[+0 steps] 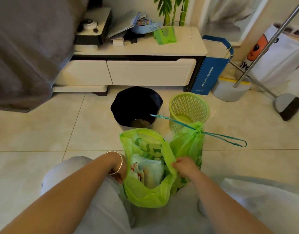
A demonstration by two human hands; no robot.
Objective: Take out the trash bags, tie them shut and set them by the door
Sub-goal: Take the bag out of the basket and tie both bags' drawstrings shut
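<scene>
Your left hand [119, 173] and right hand [183, 167] each pinch an opposite side of the open green bag's [148, 196] rim, its mouth gaping between them on the floor [44, 132] before your knees, the tied bag [187, 146] just behind your right.

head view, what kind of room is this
Most likely a living room in a home: a low white cabinet with drawers against the wall, a tiled floor, and two small waste bins beside the green trash bags being gathered.
</scene>
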